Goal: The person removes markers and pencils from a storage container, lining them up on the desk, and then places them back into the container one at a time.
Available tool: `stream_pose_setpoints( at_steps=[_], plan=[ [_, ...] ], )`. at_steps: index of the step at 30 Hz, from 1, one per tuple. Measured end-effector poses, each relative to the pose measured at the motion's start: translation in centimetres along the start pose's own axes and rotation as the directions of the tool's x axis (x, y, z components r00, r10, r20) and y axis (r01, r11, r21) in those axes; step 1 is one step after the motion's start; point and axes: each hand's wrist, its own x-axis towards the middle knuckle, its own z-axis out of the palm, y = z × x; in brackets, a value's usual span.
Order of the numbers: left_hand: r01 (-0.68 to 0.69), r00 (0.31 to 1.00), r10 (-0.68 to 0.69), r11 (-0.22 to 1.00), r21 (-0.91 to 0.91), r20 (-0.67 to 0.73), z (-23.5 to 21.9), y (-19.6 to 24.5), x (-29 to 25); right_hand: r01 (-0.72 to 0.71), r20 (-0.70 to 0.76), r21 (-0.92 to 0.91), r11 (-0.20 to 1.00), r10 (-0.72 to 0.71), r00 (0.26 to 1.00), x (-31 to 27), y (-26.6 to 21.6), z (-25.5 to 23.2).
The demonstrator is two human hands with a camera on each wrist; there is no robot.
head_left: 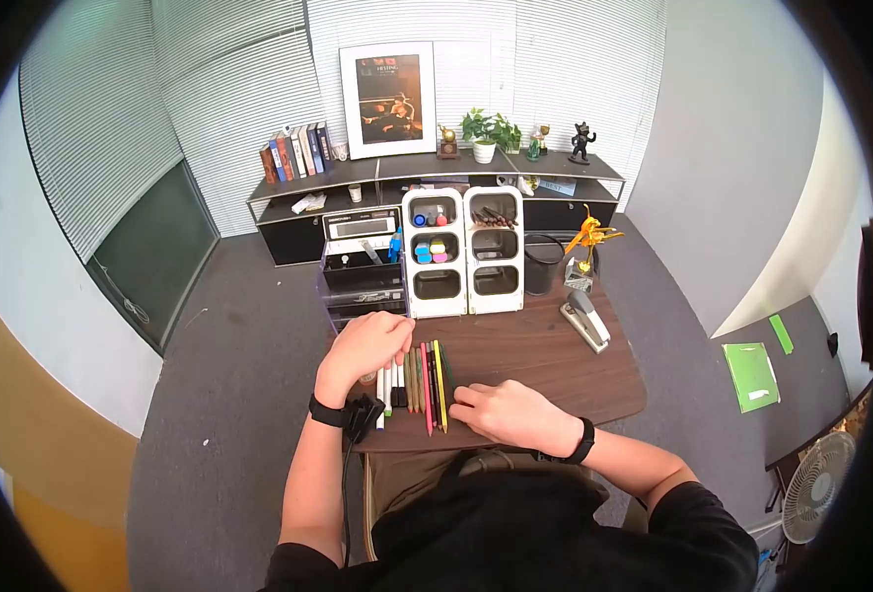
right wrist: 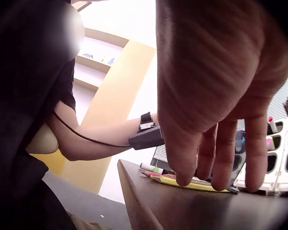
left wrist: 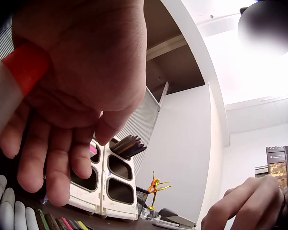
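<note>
A row of white-barrelled markers (head_left: 389,387) and coloured pencils (head_left: 429,390) lies side by side on the brown desk. Over the row's far left end is my left hand (head_left: 369,343), palm down, its fingers loosely extended. Close to that palm, the left wrist view shows a white cylinder with an orange-red band (left wrist: 27,67). My right hand (head_left: 515,412) rests low over the desk at the row's right side, fingers pointing down. Its fingertips are right by the yellow pencil (right wrist: 187,185), with a dark green pencil (head_left: 446,363) just beside it.
Behind the row stands a white two-column organizer (head_left: 464,296) with pens and markers in its upper compartments. A black desk drawer unit (head_left: 363,281) is left of it. To the right are a mesh bin (head_left: 538,271), an orange figurine (head_left: 586,237) and a stapler (head_left: 584,321).
</note>
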Motion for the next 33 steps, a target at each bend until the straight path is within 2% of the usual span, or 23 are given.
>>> stream_pose_setpoints(
  at_steps=[2, 9, 14, 25, 33],
  plan=[
    [0.007, 1.000, -0.007, 1.000, -0.003, 0.003, 0.0, 0.0, -0.1, -0.001, 0.044, 0.013, 1.000, 0.000, 0.999, 0.0, 0.1, 0.4],
    [-0.011, 1.000, 0.011, 1.000, 0.006, -0.001, 0.0, -0.2, 0.0, -0.030, 0.036, 0.100, 0.995, 0.027, 0.999, -0.1, 0.8, 0.8],
    [-0.010, 1.000, 0.010, 1.000, 0.009, 0.001, 0.0, -0.1, 0.0, -0.123, 0.022, 0.077, 0.989, 0.121, 0.992, -0.2, 1.6, 1.6],
    [0.021, 1.000, -0.021, 1.000, 0.001, 0.000, 0.2, -0.2, 0.3, -0.106, 0.010, 0.097, 0.990, 0.106, 0.994, -0.4, 1.5, 2.0],
    [-0.017, 1.000, 0.017, 1.000, -0.007, -0.004, 0.4, -0.7, 0.4, -0.112, 0.046, 0.121, 0.986, 0.107, 0.993, -0.4, 1.7, 1.7]
  ],
)
